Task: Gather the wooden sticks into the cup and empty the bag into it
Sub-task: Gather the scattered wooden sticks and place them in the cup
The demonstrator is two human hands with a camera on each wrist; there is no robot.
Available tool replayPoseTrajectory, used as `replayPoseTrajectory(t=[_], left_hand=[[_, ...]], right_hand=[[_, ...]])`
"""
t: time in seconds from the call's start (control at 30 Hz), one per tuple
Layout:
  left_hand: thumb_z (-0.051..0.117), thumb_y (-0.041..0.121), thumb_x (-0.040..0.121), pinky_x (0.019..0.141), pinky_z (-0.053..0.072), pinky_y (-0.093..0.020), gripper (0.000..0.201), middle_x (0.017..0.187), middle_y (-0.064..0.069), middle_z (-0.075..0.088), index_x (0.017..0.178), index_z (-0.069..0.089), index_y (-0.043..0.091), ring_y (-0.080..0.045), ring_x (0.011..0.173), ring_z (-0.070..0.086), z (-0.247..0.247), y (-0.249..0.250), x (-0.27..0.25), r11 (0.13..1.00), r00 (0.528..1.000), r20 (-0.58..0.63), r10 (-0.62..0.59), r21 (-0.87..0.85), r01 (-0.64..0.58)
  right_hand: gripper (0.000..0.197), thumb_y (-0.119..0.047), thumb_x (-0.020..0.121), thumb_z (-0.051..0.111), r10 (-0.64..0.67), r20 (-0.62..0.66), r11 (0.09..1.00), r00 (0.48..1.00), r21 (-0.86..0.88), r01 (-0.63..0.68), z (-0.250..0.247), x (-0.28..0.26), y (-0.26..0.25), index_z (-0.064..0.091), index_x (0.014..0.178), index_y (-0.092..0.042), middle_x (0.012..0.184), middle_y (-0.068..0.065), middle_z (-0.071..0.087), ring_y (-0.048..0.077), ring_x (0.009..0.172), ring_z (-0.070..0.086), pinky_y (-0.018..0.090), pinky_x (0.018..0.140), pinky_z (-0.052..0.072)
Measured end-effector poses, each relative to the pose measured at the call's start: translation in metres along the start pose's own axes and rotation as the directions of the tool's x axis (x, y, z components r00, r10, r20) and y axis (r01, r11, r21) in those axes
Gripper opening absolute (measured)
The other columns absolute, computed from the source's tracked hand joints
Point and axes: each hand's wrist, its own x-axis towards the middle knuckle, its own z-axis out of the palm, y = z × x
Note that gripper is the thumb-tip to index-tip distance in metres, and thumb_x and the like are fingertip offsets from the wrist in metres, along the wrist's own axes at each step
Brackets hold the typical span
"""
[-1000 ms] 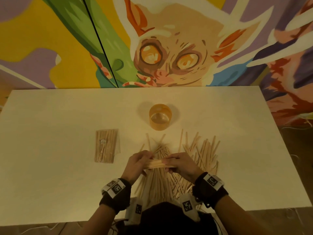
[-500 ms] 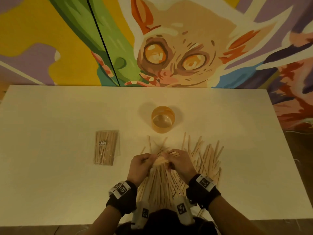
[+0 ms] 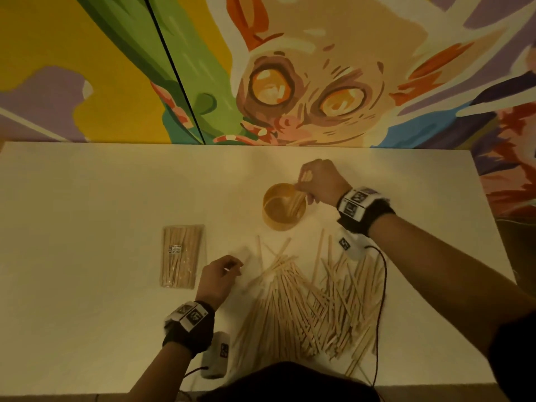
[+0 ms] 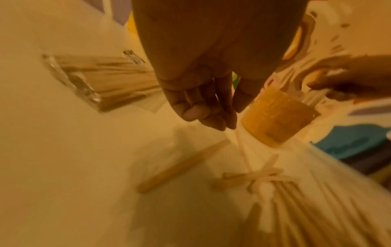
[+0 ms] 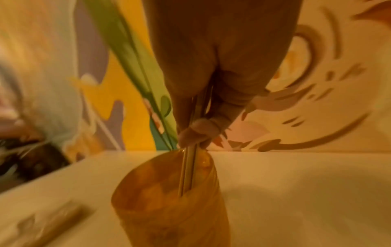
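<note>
Right hand (image 3: 320, 184) now over the amber cup (image 3: 283, 206), lowering a small bundle of sticks (image 5: 188, 168) into it.
Half a second ago both hands held that bundle together above the loose stick pile (image 3: 307, 311); since then the left hand (image 3: 218, 278) has drawn back toward the bag of sticks (image 3: 181, 255), fingers loosely curled, holding nothing. Right fingers pinch the bundle, its lower ends inside the translucent, round cup. Wrist views blurred; stick count unclear. Flat, thin sticks fan across the pale counter (image 3: 87, 227); the clear bag lies sealed, labelled.
</note>
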Motion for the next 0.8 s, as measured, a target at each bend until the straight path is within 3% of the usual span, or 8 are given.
replayPoseTrajectory(t=[0.1,0.17,0.37,0.47,0.53,0.63,0.7,0.8], left_hand=[[0.06,0.009,0.088,0.068,0.051,-0.029,0.014,0.083,0.002,0.067,0.089,0.067,0.021,-0.012,0.07,0.061,-0.002,-0.018,-0.007,0.987,0.999,-0.042,0.023,0.161,-0.016],[0.06,0.009,0.087,0.071,0.051,-0.031,0.014,0.09,0.0,0.065,0.095,0.066,0.019,-0.015,0.073,0.059,-0.002,-0.029,-0.013,0.98,0.997,-0.067,0.034,0.198,-0.02],[0.062,0.014,0.086,0.077,0.049,-0.035,0.031,0.113,-0.003,0.055,0.117,0.059,0.014,-0.023,0.096,0.058,0.003,-0.048,-0.028,0.937,0.999,-0.028,0.034,0.348,-0.022],[0.061,0.017,0.086,0.074,0.049,-0.035,0.033,0.115,-0.001,0.052,0.119,0.057,0.016,-0.024,0.099,0.057,0.008,-0.047,-0.033,0.913,0.999,-0.011,0.053,0.406,-0.043],[0.06,0.018,0.085,0.065,0.043,-0.029,0.02,0.101,0.003,0.054,0.105,0.059,0.02,-0.022,0.09,0.058,0.012,-0.037,-0.043,0.904,0.995,-0.03,0.093,0.421,-0.072],[0.06,0.027,0.084,0.059,0.039,-0.028,0.005,0.08,0.004,0.061,0.087,0.057,0.024,-0.02,0.074,0.057,0.012,-0.025,-0.044,0.895,0.998,-0.049,0.044,0.445,-0.018],[0.058,0.038,0.085,0.061,0.041,-0.028,0.015,0.085,0.001,0.065,0.089,0.058,0.024,-0.019,0.075,0.057,0.015,-0.02,-0.05,0.844,1.0,0.015,-0.02,0.537,0.009],[0.049,0.047,0.088,0.07,0.042,-0.031,0.032,0.106,-0.005,0.063,0.102,0.057,0.02,-0.024,0.089,0.059,0.024,-0.02,-0.062,0.76,0.99,0.082,-0.114,0.649,0.034]], right_hand=[[0.026,-0.026,0.084,0.076,0.043,0.164,0.945,0.986,-0.327,0.014,0.023,0.013,-0.01,0.065,0.094,-0.005,0.085,0.011,0.063,0.022,0.056,0.064,0.03,0.053,0.056],[0.032,-0.032,0.082,0.076,0.033,0.184,0.906,0.982,-0.421,0.049,0.029,0.015,-0.014,0.065,0.094,-0.005,0.097,0.016,0.065,0.026,0.071,0.064,0.034,0.065,0.056],[0.061,-0.037,0.081,0.074,-0.089,0.032,0.931,0.996,-0.352,0.094,0.01,-0.006,-0.016,0.051,0.134,-0.017,0.123,0.014,0.057,0.029,0.106,0.058,0.036,0.093,0.048],[0.046,-0.032,0.084,0.074,-0.153,-0.141,0.973,0.978,-0.192,0.125,-0.008,-0.034,-0.011,0.06,0.123,-0.012,0.108,0.009,0.065,0.023,0.086,0.062,0.032,0.082,0.049],[0.027,-0.026,0.087,0.072,-0.085,-0.225,0.996,0.971,0.005,0.088,-0.013,-0.071,0.001,0.065,0.105,-0.007,0.091,0.008,0.069,0.023,0.067,0.067,0.03,0.066,0.051],[0.015,-0.021,0.092,0.065,0.073,-0.072,0.994,0.995,0.086,-0.067,0.005,-0.112,0.033,0.067,0.091,-0.006,0.077,0.01,0.073,0.024,0.057,0.069,0.025,0.055,0.048],[0.017,-0.022,0.094,0.063,0.175,0.097,0.983,0.98,0.044,-0.18,0.029,-0.15,0.064,0.068,0.089,-0.007,0.074,0.008,0.074,0.021,0.058,0.07,0.02,0.054,0.05],[0.022,-0.024,0.095,0.062,0.317,0.295,0.942,0.901,0.009,-0.334,0.065,-0.206,0.11,0.069,0.082,-0.007,0.071,0.007,0.074,0.015,0.056,0.069,0.017,0.052,0.05]])
